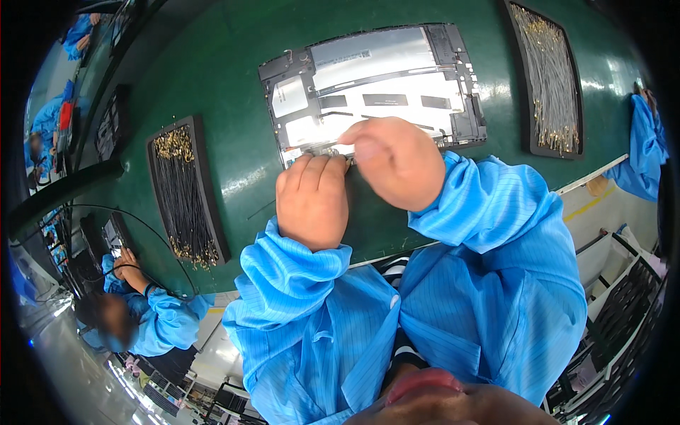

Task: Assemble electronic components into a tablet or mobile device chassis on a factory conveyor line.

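Observation:
An opened flat electronic device (386, 100), like a tablet with its cover off, lies on the green tabletop with silver battery-like panels and dark frame parts showing. My left hand (312, 202) is at its near left edge, back of the hand up, fingers bent and pressed together over the rim. What lies under those fingertips is hidden. Just right of it, my right hand (401, 161) is closed, thumb and index finger pinched over the device's near edge. Anything between them is too small or hidden to make out.
On the left, a black tray (202, 185) holds black thin cables (180, 198) with gold ends. At the right, another black tray (522, 71) holds grey cables (549, 81). A thin black cord loops near a co-worker's hands (127, 268) at lower left. Another blue sleeve (641, 152) is at far right.

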{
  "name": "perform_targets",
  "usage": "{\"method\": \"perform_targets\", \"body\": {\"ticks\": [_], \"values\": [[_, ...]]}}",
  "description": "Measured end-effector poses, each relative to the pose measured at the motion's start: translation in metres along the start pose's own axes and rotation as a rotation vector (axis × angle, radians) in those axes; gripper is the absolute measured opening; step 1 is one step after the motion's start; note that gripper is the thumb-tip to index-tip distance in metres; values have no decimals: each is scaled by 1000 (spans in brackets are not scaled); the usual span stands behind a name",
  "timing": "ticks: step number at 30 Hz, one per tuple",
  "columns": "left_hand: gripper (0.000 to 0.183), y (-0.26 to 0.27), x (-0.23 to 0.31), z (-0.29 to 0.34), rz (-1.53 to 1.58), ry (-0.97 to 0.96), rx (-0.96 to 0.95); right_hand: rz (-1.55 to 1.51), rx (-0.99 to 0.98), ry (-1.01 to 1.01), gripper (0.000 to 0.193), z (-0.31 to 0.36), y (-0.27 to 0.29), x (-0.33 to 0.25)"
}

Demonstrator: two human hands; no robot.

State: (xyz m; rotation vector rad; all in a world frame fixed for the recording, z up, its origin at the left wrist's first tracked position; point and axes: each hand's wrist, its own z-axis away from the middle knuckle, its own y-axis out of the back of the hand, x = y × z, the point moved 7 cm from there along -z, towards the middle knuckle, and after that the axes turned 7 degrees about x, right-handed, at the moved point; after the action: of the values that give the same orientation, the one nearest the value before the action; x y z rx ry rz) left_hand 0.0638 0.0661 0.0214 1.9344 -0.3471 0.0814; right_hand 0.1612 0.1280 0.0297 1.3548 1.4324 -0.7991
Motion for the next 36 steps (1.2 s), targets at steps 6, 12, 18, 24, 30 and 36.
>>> {"method": "perform_targets", "body": {"ticks": [6,12,18,24,30,36], "values": [[24,-8,-10,5,106,63,-124,254,-308,463,15,7,-37,-23],[19,17,-3,16,-150,94,90,281,-387,144,20,-3,-39,-6],[25,-18,-35,75,1109,1299,-81,-54,-29,-303,33,-8,-11,27],[18,-30,-68,78,1352,1643,391,-248,44,-376,39,-6,-10,31],[22,-13,-48,80,1175,1432,-16,-285,116,-412,40,-8,-4,43],[27,-29,-9,94,1318,1524,-583,-277,13,-467,41,-13,-11,37]]}}
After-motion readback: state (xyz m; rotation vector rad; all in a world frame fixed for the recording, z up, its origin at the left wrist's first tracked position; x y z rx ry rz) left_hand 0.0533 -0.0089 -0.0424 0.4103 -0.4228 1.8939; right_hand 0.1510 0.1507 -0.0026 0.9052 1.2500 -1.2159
